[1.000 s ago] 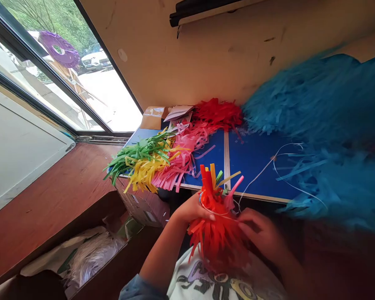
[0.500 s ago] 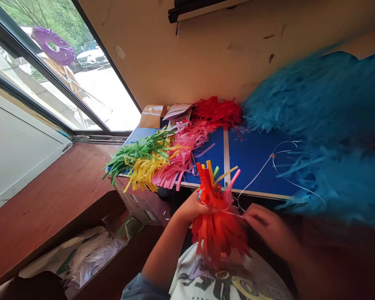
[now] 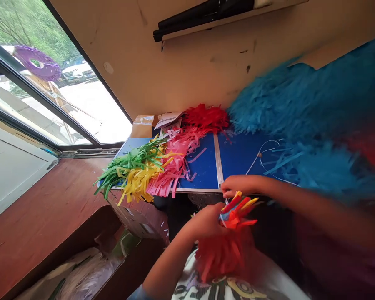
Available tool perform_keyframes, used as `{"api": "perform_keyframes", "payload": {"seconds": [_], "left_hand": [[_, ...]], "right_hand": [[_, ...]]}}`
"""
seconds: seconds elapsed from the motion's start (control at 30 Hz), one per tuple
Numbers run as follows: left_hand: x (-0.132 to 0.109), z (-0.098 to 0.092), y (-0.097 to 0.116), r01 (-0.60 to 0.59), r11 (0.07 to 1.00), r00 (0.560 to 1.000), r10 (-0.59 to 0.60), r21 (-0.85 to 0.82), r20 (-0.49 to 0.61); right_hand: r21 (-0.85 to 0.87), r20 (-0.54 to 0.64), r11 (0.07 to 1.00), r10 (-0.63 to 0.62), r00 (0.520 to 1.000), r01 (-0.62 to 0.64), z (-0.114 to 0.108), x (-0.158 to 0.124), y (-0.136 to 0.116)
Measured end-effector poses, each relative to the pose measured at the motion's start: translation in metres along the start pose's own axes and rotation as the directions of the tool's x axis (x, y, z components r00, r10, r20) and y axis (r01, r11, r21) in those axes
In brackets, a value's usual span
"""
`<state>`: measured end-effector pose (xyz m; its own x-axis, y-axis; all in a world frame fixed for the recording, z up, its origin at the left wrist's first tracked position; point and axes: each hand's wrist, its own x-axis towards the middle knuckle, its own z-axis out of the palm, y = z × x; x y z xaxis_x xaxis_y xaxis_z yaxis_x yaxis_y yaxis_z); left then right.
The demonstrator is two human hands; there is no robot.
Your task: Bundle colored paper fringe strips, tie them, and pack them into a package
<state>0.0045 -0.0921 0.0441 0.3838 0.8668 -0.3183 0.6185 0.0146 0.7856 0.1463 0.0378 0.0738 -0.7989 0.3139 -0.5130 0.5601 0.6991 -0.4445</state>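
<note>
Left hand: The left hand (image 3: 207, 220) is closed tightly around the waist of a bundle of paper strips (image 3: 226, 254).
Right hand: The right hand (image 3: 236, 186) is kept just above the bundle, at the near edge of the bench (image 3: 203, 168). Its fingers are curled in and the tips are pinched together. Whether anything is held between them cannot be told.
Bundle: It is held in front of the chest, just below the bench's edge. Short ends in red, yellow and blue are fanned out above the grip, and long red strips hang below it over a printed shirt (image 3: 237, 290).
Cord: A white cord (image 3: 261, 153) is laid in loops on the blue bench top, beyond the right hand.
Loose strips: Heaps of pink strips (image 3: 175, 164), yellow strips (image 3: 137, 183) and green strips (image 3: 129, 163) are spread side by side on the left half of the bench, with their ends hung over its edge. A red heap (image 3: 206, 116) is set behind them by the wall.
Blue heap: A large blue heap (image 3: 300, 104) is piled over the right side, blurred.
Back corner: A cardboard box (image 3: 143, 125) and some papers (image 3: 168, 119) are placed there.
Surroundings: A window (image 3: 81, 121) is seen at the left, with a purple ring (image 3: 37, 63) outside it. A plastic bag (image 3: 81, 273) is seen low down at the left.
</note>
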Motion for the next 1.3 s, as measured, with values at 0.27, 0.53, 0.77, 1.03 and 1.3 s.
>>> {"api": "perform_keyframes", "payload": {"seconds": [0.27,0.53,0.77,1.03,1.3], "left_hand": [[0.014,0.007,0.009,0.239,0.852,0.948,-0.101,0.466,-0.301],[0.011,-0.005,-0.008,0.366,0.872,0.843,-0.163,0.324,-0.513],[0.006,-0.013,-0.011,0.146,0.979,0.735,-0.205,-0.145,-0.647],[0.003,-0.016,-0.018,-0.083,0.94,0.675,-0.192,-0.332,-0.712],[0.001,-0.014,-0.018,0.013,0.968,0.655,-0.198,-0.252,-0.729]], "right_hand": [[-0.138,-0.015,0.98,0.141,0.99,-0.141,-0.027,0.004,-0.049],[-0.268,-0.442,0.943,0.062,0.895,-0.198,0.032,-0.037,-0.074],[0.036,-0.514,0.989,0.139,0.846,-0.141,0.069,-0.051,-0.048],[0.263,-0.37,0.933,0.332,0.868,-0.246,0.095,-0.045,-0.016],[0.486,-0.469,0.809,0.561,0.682,-0.331,0.108,-0.058,0.012]]}}
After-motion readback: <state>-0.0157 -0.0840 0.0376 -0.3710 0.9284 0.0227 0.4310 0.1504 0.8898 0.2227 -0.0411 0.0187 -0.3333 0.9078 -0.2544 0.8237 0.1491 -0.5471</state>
